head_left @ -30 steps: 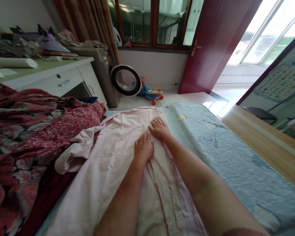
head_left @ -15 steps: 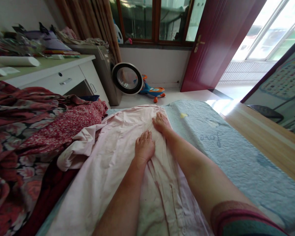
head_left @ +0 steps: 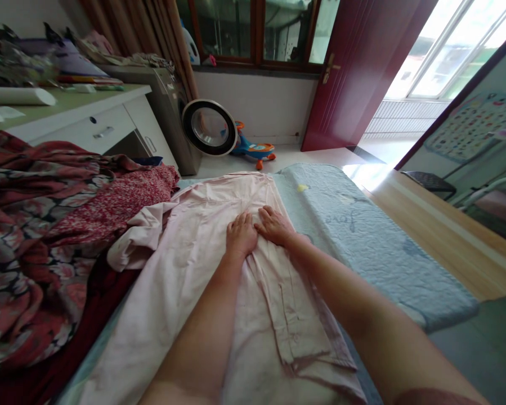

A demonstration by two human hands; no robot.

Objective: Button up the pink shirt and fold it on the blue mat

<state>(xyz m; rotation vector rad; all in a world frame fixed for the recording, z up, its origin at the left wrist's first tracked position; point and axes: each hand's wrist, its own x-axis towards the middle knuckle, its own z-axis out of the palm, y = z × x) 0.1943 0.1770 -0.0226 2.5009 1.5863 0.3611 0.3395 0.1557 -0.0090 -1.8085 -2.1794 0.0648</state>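
A pale pink shirt point(head_left: 185, 281) lies spread over the light blue quilted bed cover. My left hand point(head_left: 241, 233) rests palm down on it, fingers stretched forward on the cloth. Right beside it, my right hand point(head_left: 274, 226) also lies on the shirt, fingers extended and pointing to the left. Both hands are open and press on the fabric. From under them a folded sleeve point(head_left: 278, 298) runs toward me, its cuff ending near the shirt's lower right. The other sleeve point(head_left: 140, 233) lies crumpled at the left.
Red floral fabric point(head_left: 28, 225) is heaped on the left. The blue quilt point(head_left: 362, 253) extends to the right, beside a wooden board point(head_left: 430, 230). A washing machine's round door point(head_left: 209, 127) hangs open ahead, near a blue and orange ride-on toy point(head_left: 255, 149). A white desk point(head_left: 84, 121) stands at the left.
My right hand has come back toward me, closer to my left hand. The sleeve's cuff end now shows between my forearms. The view has shifted slightly.
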